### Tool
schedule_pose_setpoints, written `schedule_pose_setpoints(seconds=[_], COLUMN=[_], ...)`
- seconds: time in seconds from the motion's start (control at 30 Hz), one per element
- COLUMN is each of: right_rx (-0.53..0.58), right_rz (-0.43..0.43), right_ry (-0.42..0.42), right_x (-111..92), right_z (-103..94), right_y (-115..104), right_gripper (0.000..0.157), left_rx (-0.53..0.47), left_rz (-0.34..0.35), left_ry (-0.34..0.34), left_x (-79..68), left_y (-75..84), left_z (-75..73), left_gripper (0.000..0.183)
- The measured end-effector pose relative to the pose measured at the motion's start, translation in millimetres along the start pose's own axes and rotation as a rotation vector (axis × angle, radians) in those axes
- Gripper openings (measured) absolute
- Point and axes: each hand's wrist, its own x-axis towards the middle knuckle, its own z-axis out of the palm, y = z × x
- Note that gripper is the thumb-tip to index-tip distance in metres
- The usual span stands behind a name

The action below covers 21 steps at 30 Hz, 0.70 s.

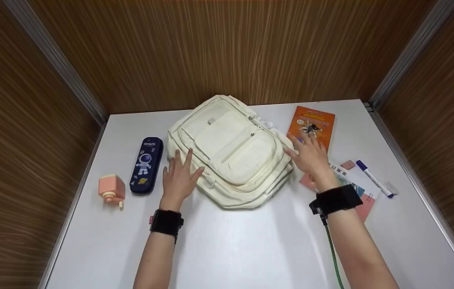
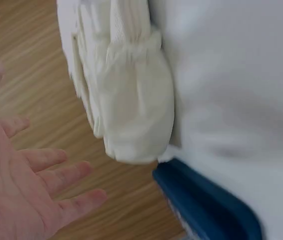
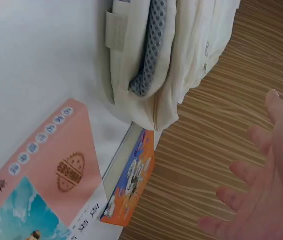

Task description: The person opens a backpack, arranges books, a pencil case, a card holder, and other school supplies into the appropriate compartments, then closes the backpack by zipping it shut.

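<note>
Enclosed on three sides by brown wood-grain panels (image 1: 251,48), joined at the rear corners by silvery metal posts (image 1: 55,56). Fitted with a glossy white tabletop (image 1: 231,249), showing soft light reflections.

Your bag (image 1: 231,160) is cream, with grey honeycomb mesh (image 3: 155,45). Around it, at nine o'clock, your case (image 1: 146,165) is navy, printed with a white astronaut (image 1: 144,164) and a yellow planet (image 1: 142,181); between eight and nine, your sharpener (image 1: 111,187) is salmon pink with cream parts. At two, the book (image 1: 315,124) is orange; between three and four, the booklet (image 3: 49,170) mixes pink, white and teal, and the marker (image 1: 375,179) is white with a blue cap (image 1: 361,165). The twelve o'clock wall (image 1: 251,52) is brown wood grain.
</note>
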Motion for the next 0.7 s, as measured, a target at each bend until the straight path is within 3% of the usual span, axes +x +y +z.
schedule_pose_setpoints(seconds=[0.17,0.33,0.53,0.7], right_rx=[-0.009,0.022,0.026,0.004], right_rz=[-0.024,-0.040,-0.041,-0.053], right_ry=[-0.086,-0.169,-0.184,-0.147], right_x=[3,2,-1,-5], right_z=[21.0,38.1,51.2,58.7], right_y=[-7,-12,-17,-22], right_gripper=[0.065,0.060,0.053,0.050], left_rx=[0.020,0.097,0.116,0.123], left_rz=[0.061,0.104,0.104,0.085], left_ry=[-0.048,-0.054,-0.048,-0.082], left_x=[-7.8,-17.4,-19.4,-13.5], left_y=[18.2,28.4,27.1,24.9], left_z=[25.9,43.8,50.0,47.4], left_gripper=[0.071,0.066,0.062,0.063])
